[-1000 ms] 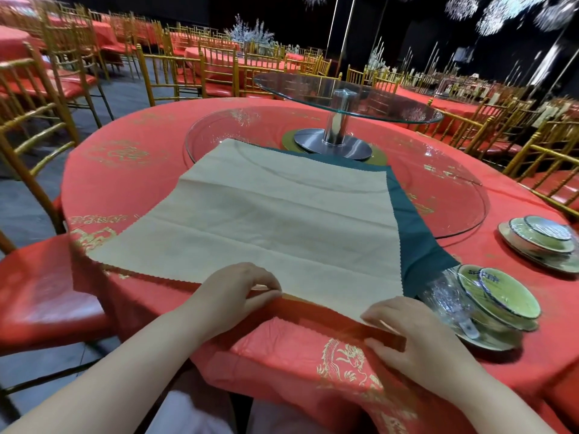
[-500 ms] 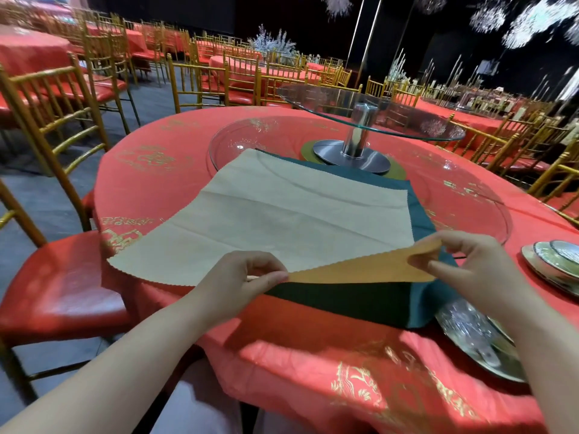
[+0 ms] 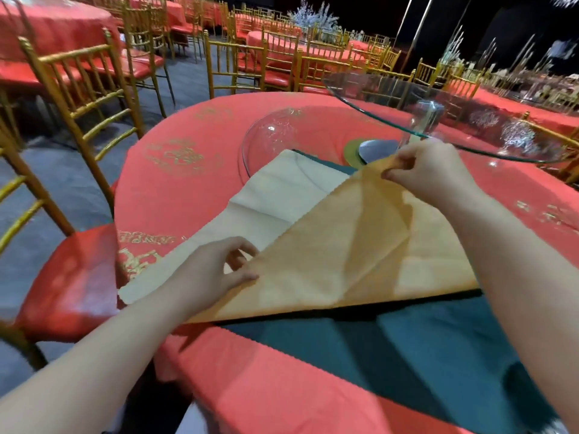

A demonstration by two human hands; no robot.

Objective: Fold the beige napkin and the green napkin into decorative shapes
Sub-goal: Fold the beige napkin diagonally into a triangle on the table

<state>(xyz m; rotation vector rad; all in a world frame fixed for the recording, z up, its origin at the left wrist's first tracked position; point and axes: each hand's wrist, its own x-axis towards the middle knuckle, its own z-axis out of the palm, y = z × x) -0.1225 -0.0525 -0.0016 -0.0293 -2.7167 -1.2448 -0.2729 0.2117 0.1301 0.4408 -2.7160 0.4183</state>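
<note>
The beige napkin lies on the green napkin on the red round table. My right hand pinches the beige napkin's near right corner and holds it lifted over toward the far side, so the napkin's underside faces me as a slanted flap. My left hand pinches the napkin's near edge at the left end of the fold. The green napkin stays flat, its near part uncovered and its far part hidden under the beige one.
A two-tier glass turntable on a metal post stands just beyond my right hand. Gold chairs with red seats ring the table on the left. Further red tables and chairs fill the hall behind.
My right hand has carried the beige napkin's near right corner up and far across the napkin, opening a diagonal fold and baring the green napkin. My left hand stayed at the near edge.
</note>
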